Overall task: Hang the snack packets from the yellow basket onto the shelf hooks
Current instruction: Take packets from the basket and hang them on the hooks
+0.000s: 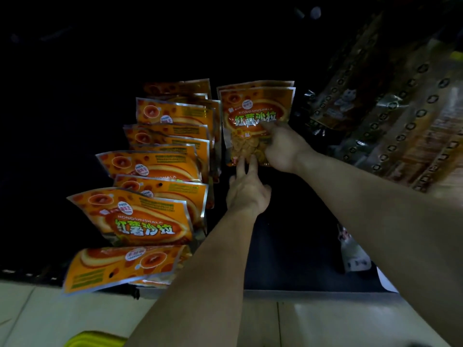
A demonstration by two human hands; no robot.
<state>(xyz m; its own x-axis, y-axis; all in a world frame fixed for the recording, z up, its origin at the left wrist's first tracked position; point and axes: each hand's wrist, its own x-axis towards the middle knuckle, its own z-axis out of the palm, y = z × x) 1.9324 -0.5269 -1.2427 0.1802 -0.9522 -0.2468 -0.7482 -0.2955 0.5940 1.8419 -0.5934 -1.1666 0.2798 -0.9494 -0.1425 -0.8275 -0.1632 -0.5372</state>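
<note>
An orange snack packet (250,113) with green lettering hangs upright on the dark shelf, with another packet close behind it. My right hand (280,146) grips its lower right part, thumb across the front. My left hand (246,189) reaches up from below, its straight fingers touching the packet's bottom edge. To the left, several identical orange packets (150,216) hang in a row running toward me. A corner of the yellow basket (97,339) shows at the bottom edge, on the floor.
Dark brown packets (390,121) hang in rows at the right. The shelf back is black and poorly lit. A pale tiled floor (338,321) runs along the bottom. A small white tag (355,259) sits low on the shelf at the right.
</note>
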